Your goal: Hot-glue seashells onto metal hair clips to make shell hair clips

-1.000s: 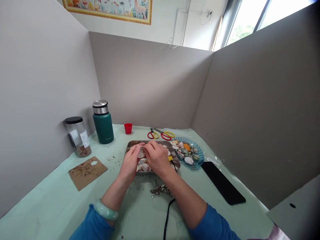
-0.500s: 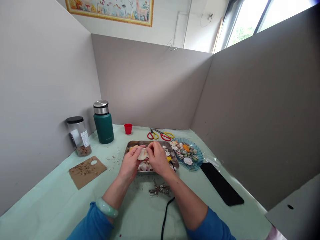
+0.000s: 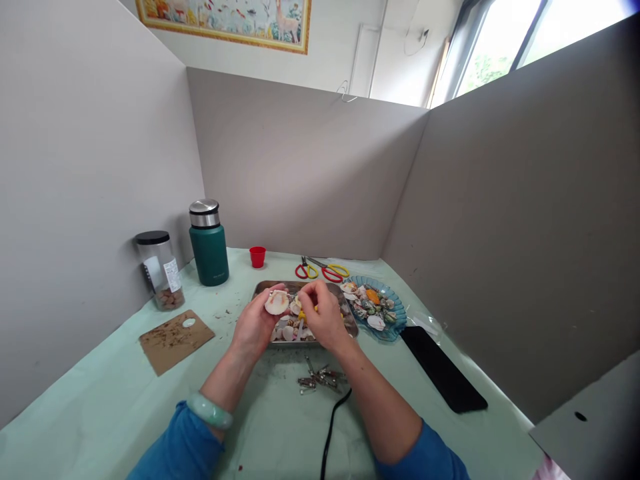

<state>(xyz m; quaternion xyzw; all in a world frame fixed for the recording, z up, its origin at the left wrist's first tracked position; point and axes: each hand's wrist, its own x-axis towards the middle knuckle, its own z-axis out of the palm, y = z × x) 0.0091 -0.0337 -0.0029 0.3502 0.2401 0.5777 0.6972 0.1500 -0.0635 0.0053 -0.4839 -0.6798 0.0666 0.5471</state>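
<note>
My left hand [image 3: 256, 327] grips a white scallop shell [image 3: 277, 303] with an orange-pink mark, its broad face turned up towards me. My right hand [image 3: 324, 319] is beside it, thumb and fingers pinched together; whatever is between the fingertips is too small to make out. Just below those fingertips is a yellow piece [image 3: 302, 315], mostly covered by the hand. Both hands are over a metal tray [image 3: 261, 287] of small shells [image 3: 287, 332]. A black cord [image 3: 329, 437] runs towards me from beneath my right forearm.
Several metal clips [image 3: 320, 380] lie before the tray. Right of it are a blue plate [image 3: 399, 310] of shells and a black slab [image 3: 445, 370]. Behind are scissors [image 3: 331, 272] and a red cup [image 3: 257, 257]. Leftward stand a green flask [image 3: 209, 253], a jar [image 3: 161, 270] and cardboard [image 3: 175, 347].
The shell has moved slightly left in my left hand and shows more of its face. My right fingers have come away from it to the right, and a yellow piece now shows below them.
</note>
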